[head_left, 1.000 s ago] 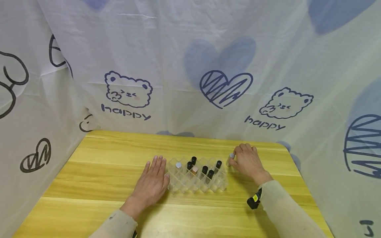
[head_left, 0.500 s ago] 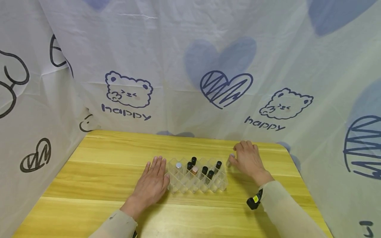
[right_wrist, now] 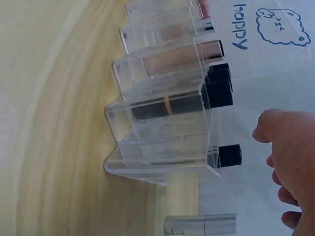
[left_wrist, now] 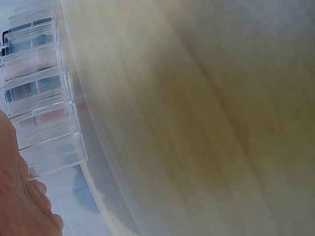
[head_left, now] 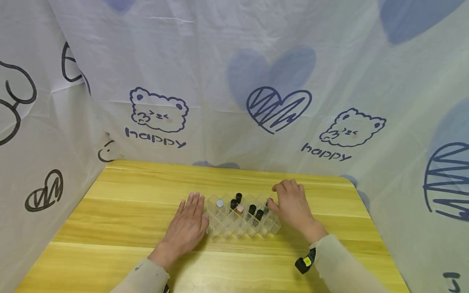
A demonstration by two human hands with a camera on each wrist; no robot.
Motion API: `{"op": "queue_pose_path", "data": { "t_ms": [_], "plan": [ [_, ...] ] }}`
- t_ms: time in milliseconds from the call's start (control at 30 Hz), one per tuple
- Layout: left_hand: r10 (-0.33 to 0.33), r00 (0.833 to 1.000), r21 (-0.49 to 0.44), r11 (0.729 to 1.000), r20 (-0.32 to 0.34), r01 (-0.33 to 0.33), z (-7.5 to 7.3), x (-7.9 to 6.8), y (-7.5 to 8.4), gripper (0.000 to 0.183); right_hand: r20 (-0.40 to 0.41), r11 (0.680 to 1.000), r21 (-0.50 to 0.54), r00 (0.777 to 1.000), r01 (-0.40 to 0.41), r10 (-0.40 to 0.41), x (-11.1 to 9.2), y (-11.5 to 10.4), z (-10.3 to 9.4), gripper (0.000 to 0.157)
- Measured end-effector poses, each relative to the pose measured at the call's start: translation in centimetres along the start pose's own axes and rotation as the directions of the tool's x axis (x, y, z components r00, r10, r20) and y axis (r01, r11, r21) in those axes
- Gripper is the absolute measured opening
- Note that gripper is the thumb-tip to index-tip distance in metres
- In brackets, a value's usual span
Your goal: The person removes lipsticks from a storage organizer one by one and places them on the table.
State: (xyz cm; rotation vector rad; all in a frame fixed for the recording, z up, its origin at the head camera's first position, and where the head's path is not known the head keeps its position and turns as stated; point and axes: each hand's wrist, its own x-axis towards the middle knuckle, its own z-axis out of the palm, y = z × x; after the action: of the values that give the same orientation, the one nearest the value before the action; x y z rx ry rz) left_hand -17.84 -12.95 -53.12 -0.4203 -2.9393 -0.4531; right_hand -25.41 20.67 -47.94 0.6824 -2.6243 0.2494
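A clear lipstick organizer (head_left: 221, 228) with diamond-shaped slots stands on the table. Several upright cosmetic tubes sit in it: most have black caps (head_left: 259, 215), one a silver cap (head_left: 220, 203), one a pinkish cap (head_left: 239, 209). My left hand (head_left: 187, 228) lies flat with straight fingers along the organizer's left end, its thumb against it. Over the right end hovers my right hand (head_left: 292, 205), its thumb and index finger apart beside a black-capped tube (right_wrist: 230, 155). Nothing is held in it. A silver lip gloss tube (right_wrist: 202, 224) stands upright outside the organizer, hidden behind the right hand in the head view.
The wood-grain table (head_left: 121, 219) extends on both sides of the organizer. A white cloth (head_left: 216, 81) printed with bears and hearts hangs behind the table's far edge and along both sides. A black wrist camera (head_left: 304, 262) is strapped to the right wrist.
My right hand has let go of the silver lip gloss tube and moved left and nearer, to the organizer's right end. The left hand and the organizer have not moved.
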Motion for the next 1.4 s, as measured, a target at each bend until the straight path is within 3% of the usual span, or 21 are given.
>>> {"op": "queue_pose_path", "data": {
  "t_ms": [233,567,1400],
  "plan": [
    [-0.010,1.000,-0.008,1.000,0.010,0.010,0.0,0.1,0.0,0.064,0.010,1.000,-0.020,1.000,0.017,-0.017,-0.6,-0.6,0.1,0.036],
    [-0.014,1.000,-0.021,1.000,0.011,0.014,0.0,0.2,0.0,0.064,0.060,1.000,-0.010,0.998,-0.028,0.029,-1.0,-0.6,0.8,0.034],
    [-0.017,1.000,-0.039,0.999,0.014,0.018,0.1,0.1,-0.1,0.063,0.043,1.000,-0.009,0.999,-0.011,0.012,-1.0,-0.2,1.6,0.022]
  ]
}}
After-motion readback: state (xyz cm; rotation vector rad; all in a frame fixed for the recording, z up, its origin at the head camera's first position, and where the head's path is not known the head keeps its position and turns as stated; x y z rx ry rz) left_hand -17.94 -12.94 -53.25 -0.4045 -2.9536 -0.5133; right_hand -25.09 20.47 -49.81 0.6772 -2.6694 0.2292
